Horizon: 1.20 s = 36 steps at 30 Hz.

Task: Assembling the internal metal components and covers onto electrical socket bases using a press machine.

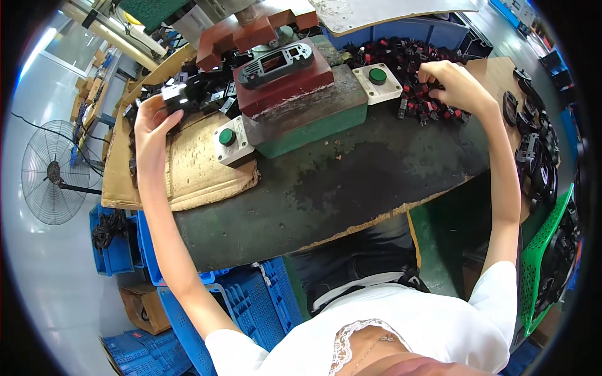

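At the left, my left hand (152, 122) curls its fingers and thumb round a small black part with a shiny metal face (175, 95), beside a heap of similar parts (213, 88). On the right, my right hand (461, 88) reaches over a pile of small black and red parts (411, 62). Its fingers are bent toward the thumb at the pile's edge; what lies between them is hidden. Between my hands a long grey and black casing (276, 65) rests on the dark red block (285, 88) of a press, with nobody's hand on it.
Two white boxes with a green button, the left button box (232, 140) and the right button box (377, 83), flank the green press base (313, 130). Cardboard (200, 166) covers the table's left part. Black oval parts (533, 150) lie at right, above a green basket (545, 263).
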Each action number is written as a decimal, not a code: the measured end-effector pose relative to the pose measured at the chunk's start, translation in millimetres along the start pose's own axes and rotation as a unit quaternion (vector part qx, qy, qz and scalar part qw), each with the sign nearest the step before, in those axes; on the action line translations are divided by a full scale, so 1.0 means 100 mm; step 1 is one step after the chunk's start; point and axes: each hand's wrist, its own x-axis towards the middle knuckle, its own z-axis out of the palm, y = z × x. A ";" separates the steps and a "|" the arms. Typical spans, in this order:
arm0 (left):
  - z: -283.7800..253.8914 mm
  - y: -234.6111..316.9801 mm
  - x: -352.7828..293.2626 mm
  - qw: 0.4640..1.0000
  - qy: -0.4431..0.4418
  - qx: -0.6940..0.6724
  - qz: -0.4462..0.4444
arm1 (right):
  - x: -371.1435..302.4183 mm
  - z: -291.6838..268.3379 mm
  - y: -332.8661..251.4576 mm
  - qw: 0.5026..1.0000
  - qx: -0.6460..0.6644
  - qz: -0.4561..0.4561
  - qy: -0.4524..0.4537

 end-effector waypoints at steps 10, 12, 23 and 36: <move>0.83 -0.01 0.19 0.968 -0.071 -0.238 -0.019 | -0.01 0.18 0.02 0.994 -0.078 -0.051 0.054; 0.90 -0.03 0.23 0.975 -0.083 -0.207 -0.020 | -0.01 0.16 0.08 0.992 -0.092 -0.070 0.043; 1.26 -0.04 0.31 0.952 -0.052 0.186 0.238 | 0.21 -0.15 -0.02 0.985 0.088 -0.084 0.119; 1.23 0.06 0.32 0.921 -0.122 0.274 0.248 | 1.04 0.11 -0.75 0.929 0.260 -0.219 0.144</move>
